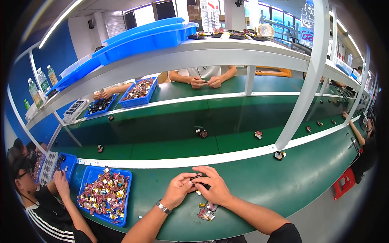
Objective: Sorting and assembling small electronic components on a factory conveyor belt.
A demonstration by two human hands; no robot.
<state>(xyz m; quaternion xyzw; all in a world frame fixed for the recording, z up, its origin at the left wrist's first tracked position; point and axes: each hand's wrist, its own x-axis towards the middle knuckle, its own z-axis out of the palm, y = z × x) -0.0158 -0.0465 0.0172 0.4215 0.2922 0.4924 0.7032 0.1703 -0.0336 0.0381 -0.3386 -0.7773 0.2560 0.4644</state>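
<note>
Over the green work table, my left hand and my right hand meet, with fingers closed round a small black piece. Most of the piece is hidden by my fingers, so its exact kind does not show. A bit of white and yellow peeks out just beneath the hands. Closer to me, by my right wrist, lie several small red circuit boards with silvery and yellow parts attached. Left of my left hand stands a blue tray heaped with similar little boards.
A person works at the left beside another blue tray. Beyond the white rail, a green belt carries scattered small assemblies. A slanted white post rises at right, and a shelf with blue bins spans above. Co-workers sit opposite.
</note>
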